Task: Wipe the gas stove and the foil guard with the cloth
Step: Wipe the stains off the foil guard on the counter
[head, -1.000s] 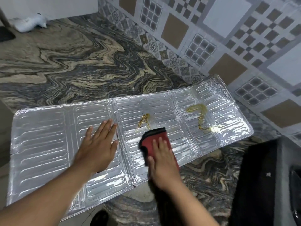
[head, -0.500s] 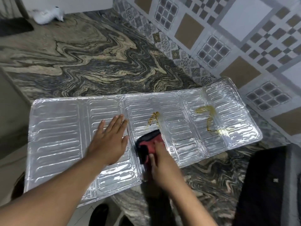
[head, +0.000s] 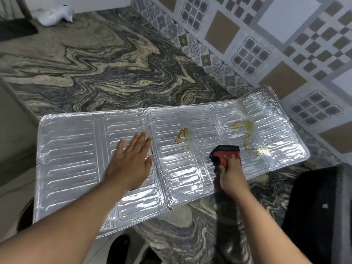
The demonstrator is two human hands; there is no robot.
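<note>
The silver foil guard [head: 72, 149] lies unfolded and flat across the marble counter, its near-left part hanging past the counter's edge. Two yellow-brown greasy smears mark it: a small one [head: 181, 137] near the middle and a larger one [head: 245, 134] on the right panels. My left hand [head: 131, 161] presses flat on the foil, fingers spread, left of the middle fold. My right hand [head: 228, 172] holds a red cloth with a black edge [head: 225, 152] down on the foil, between the two smears and just below-left of the larger one. The black gas stove [head: 314, 216] shows at the lower right.
The patterned marble counter [head: 114, 69] stretches behind the foil toward a tiled wall [head: 266, 35] at the right. A crumpled white cloth [head: 55, 15] lies at the far left end. Floor and dark footwear [head: 118, 248] show below the counter's edge.
My right hand has slid the red cloth to the right across the foil, from below the small smear toward the larger one. My left hand stays pressed on the foil.
</note>
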